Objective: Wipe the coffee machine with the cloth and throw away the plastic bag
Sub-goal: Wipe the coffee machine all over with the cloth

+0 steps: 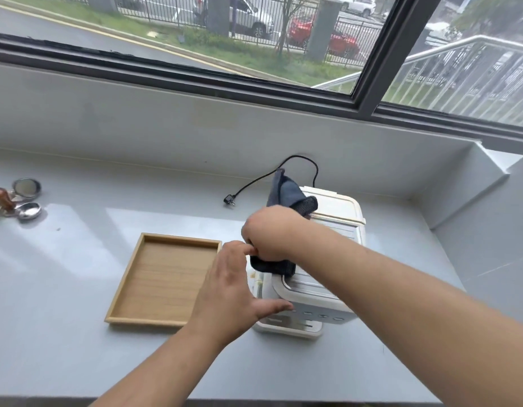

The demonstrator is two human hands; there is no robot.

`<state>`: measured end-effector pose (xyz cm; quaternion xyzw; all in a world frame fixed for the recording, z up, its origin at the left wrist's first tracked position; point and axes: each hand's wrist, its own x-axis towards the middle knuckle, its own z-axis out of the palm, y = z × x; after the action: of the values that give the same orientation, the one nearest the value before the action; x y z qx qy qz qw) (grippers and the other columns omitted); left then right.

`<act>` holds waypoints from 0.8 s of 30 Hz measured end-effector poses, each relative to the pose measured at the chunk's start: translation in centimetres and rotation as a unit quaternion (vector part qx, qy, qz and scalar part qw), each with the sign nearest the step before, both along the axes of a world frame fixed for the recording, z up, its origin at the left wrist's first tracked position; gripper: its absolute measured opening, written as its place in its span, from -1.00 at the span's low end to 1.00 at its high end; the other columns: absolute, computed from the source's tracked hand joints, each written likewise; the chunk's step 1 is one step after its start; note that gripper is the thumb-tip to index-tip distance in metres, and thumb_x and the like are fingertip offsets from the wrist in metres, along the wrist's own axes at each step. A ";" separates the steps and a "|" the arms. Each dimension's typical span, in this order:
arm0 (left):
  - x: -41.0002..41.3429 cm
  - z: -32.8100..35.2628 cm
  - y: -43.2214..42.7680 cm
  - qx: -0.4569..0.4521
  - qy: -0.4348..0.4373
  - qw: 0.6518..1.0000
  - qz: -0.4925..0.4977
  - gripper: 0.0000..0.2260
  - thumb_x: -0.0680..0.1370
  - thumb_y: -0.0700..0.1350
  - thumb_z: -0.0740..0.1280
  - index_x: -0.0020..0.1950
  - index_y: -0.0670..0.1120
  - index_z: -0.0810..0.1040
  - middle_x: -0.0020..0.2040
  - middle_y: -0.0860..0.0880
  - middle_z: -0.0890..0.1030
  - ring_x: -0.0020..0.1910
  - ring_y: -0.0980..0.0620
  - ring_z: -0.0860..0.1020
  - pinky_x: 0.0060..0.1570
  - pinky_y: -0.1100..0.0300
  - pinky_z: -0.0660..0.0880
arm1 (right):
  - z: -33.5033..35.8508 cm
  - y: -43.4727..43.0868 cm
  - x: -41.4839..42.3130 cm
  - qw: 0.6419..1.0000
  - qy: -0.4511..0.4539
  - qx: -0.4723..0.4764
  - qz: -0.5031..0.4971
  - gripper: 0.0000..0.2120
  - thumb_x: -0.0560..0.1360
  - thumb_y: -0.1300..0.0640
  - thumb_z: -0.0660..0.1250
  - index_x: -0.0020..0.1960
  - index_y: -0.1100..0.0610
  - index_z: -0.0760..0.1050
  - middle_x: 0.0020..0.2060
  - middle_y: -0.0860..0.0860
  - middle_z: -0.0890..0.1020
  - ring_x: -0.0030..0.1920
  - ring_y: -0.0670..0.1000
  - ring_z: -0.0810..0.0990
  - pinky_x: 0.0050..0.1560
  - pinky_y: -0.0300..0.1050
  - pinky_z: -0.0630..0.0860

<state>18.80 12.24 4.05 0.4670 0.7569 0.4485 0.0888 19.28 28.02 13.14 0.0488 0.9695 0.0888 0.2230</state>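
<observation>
A small white coffee machine (pixel 330 224) stands on the grey counter, right of centre. My right hand (pixel 269 233) is closed on a dark grey-blue cloth (pixel 286 192) and presses it on the machine's top, with cloth ends sticking out behind and below the fist. My left hand (pixel 234 286) rests against the machine's left front side, its thumb on the front panel by the buttons and its fingers spread. I see no plastic bag in view.
An empty wooden tray (pixel 163 279) lies just left of the machine. The machine's black cord and plug (pixel 229 199) trail on the counter behind. Metal coffee tools with a wooden handle (pixel 16 201) sit at far left. A wall and window rise behind; the counter's front edge is near.
</observation>
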 end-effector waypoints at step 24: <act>-7.1 0.7 6.7 -0.079 -0.230 0.969 -0.048 -0.75 0.43 0.24 0.36 0.04 0.19 0.57 0.03 0.02 0.68 0.01 -0.04 0.66 0.10 -0.14 0.60 | 1.8 -1.5 10.3 0.925 0.290 -0.092 -0.228 -0.63 0.56 -0.04 0.36 0.34 -0.01 0.48 0.24 -0.07 0.54 0.27 0.02 0.45 0.16 -0.25 0.30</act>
<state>11.73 18.97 4.79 0.3784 0.7263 0.4776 0.3182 29.54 26.53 14.92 0.2719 0.9583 -0.0720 -0.0506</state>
